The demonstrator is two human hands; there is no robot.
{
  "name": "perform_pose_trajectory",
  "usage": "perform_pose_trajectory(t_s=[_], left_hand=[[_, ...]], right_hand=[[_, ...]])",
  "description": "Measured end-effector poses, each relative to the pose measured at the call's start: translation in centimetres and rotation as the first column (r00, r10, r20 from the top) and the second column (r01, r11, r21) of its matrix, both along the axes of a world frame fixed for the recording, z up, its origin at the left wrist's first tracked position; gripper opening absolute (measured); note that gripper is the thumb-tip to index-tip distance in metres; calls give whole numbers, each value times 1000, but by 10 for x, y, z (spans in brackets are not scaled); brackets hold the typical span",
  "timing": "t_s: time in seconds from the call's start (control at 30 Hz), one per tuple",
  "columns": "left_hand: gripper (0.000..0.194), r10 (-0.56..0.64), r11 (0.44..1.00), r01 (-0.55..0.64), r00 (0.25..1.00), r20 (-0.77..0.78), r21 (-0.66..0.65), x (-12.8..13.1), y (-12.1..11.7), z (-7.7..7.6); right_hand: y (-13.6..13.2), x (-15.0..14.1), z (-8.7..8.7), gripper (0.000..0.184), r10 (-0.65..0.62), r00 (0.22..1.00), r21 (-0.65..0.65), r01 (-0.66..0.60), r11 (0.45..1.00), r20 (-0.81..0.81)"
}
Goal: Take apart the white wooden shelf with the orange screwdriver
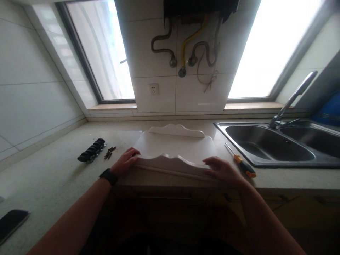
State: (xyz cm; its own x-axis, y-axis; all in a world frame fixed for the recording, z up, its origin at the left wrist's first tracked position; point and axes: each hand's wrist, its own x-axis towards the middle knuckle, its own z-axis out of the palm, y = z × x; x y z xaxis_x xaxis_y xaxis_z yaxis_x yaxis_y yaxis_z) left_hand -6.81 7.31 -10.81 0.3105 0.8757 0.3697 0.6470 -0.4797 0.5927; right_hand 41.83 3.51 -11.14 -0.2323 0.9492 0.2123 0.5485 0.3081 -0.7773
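Observation:
A white board [176, 146] lies flat on the counter in front of me. One white wavy-edged panel [170, 162] stands along its near side, and a similar panel [176, 131] stands along the far side. My left hand [127, 160], with a dark watch on the wrist, has its fingers closed over the near panel's left end. At the right end, my right hand [219, 169] grips the same panel between thumb and fingers. Just right of that hand lies a screwdriver [243, 165] with a yellow and black handle. Small dark screws [109, 152] lie left of the board.
A row of black rounded pieces with metal parts, possibly casters [91, 150], sits on the left counter [66, 184]. A dark phone [12, 222] lies at the lower left. To the right is a double steel sink [268, 164] with a faucet [294, 95]. Hoses hang above.

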Motion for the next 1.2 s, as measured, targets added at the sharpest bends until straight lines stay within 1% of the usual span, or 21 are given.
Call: perform_pose_trajectory(t_s=[0.07,0.13,0.27,0.33,0.43,0.53,0.63,0.83,1.07,1.2], left_hand=[[29,-31,999,32,999,13,-40,-3,-6,-2],[35,-61,995,62,998,15,-82,-8,-8,-2],[40,-92,976,101,994,53,-192,-19,0,-4],[40,-84,972,100,993,86,-212,-22,3,-5],[40,-66,974,88,992,112,-211,-23,6,-7],[39,-56,979,75,993,106,-188,-22,6,-7],[38,-58,982,76,992,108,-170,-22,7,-8],[37,-38,985,61,989,143,-162,-22,7,-13],[33,-35,992,52,989,144,-117,-19,3,-15],[33,-36,992,55,986,160,-118,-18,2,-16]], right_hand=[[2,7,0,42,-26,999,19,26,999,19],[3,10,1,41,-32,998,37,30,999,47],[2,13,0,42,16,998,25,-18,1000,52],[2,14,-2,40,24,998,26,-26,999,60],[1,14,-6,39,-14,997,24,13,1000,72],[2,14,-12,44,-65,996,16,64,998,61],[5,17,-18,48,-89,995,16,88,996,48],[10,22,-25,45,-57,998,31,56,998,31],[6,19,-22,45,-45,999,40,45,998,8],[7,18,-23,46,-50,999,50,51,997,-21]])
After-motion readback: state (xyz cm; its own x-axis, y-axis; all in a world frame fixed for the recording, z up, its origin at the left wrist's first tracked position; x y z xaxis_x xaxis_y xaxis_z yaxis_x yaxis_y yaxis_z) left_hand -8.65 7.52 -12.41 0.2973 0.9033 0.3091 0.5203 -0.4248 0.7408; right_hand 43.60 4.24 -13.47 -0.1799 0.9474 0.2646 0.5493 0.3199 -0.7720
